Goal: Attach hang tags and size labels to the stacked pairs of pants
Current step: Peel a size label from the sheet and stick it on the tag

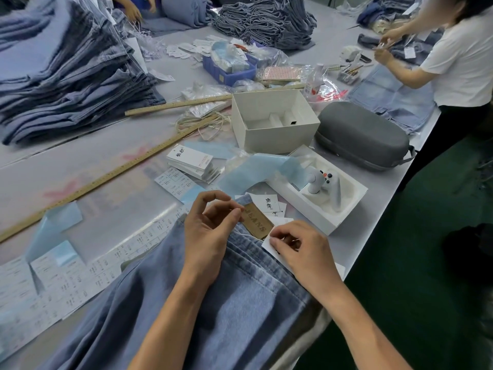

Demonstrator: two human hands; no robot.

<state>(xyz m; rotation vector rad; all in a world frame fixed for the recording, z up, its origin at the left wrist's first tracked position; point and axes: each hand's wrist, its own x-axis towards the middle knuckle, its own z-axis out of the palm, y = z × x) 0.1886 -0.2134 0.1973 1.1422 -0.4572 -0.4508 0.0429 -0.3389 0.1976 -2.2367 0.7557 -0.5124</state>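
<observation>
**Tagging station, jeans at near edge**

Grey worktable point(88, 166). Left hand point(210, 231) curled, fingertips pinched at jeans point(213, 303) waistband beside leather patch point(256, 221). Right hand point(298, 248) pinches white hang tag point(268, 243). White box point(274, 121): cardboard insert only. Tray point(349, 193): white controller point(326, 186).

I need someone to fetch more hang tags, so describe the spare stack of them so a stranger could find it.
Start at the open white box in the middle of the table. Just to its left and nearer the camera, beside the long ruler, lies the tag stack. Unlike the flat label sheets next to it, it is a thick pile of white cards with black brush lettering on top.
</observation>
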